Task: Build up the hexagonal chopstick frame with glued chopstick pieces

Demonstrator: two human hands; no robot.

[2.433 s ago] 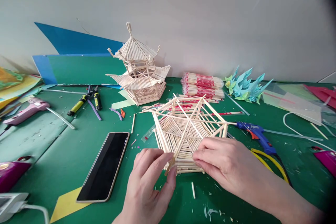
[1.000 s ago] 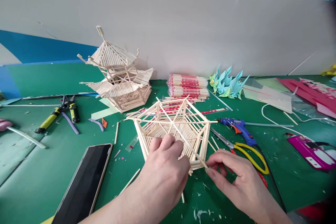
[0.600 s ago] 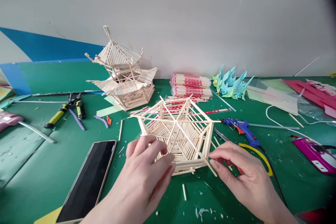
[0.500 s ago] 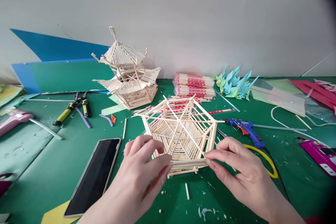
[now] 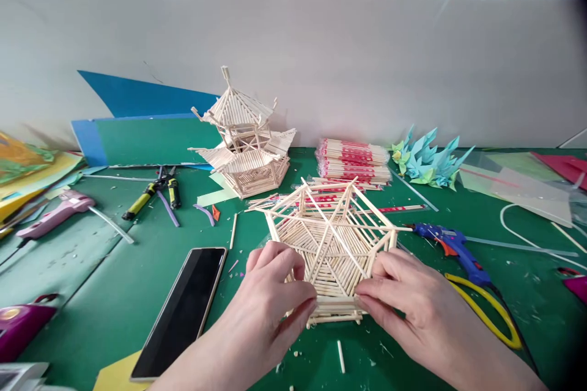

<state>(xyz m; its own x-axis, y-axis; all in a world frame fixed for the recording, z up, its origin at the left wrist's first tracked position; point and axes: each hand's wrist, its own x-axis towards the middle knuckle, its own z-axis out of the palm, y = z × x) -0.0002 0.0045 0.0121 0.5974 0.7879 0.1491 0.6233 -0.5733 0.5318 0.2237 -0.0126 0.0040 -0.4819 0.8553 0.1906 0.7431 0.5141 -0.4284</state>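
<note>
In front of me on the green table sits a six-sided frame of wooden sticks [image 5: 328,229], its floor laid in a web pattern and thin sticks crossing over the top. My left hand [image 5: 275,299] pinches the left end of the near edge's wooden sticks [image 5: 337,303]. At the right end of those same sticks, the thumb and fingers of my right hand [image 5: 403,299] are closed. My fingers cover both ends of the sticks. Behind the frame, to the left, stands a finished-looking stick pagoda [image 5: 247,134] with two roof tiers.
A blue glue gun [image 5: 452,247] lies right of the frame, beside a yellow loop [image 5: 486,311]. Left are a phone [image 5: 181,311], pliers [image 5: 156,192] and a pink glue gun [image 5: 59,217]. Stick packs [image 5: 353,159] and blue folded paper [image 5: 431,159] stand behind.
The view has tilted up and shifted left, so the scene sits lower and further right. My right hand has moved in closer to my left along the near edge.
</note>
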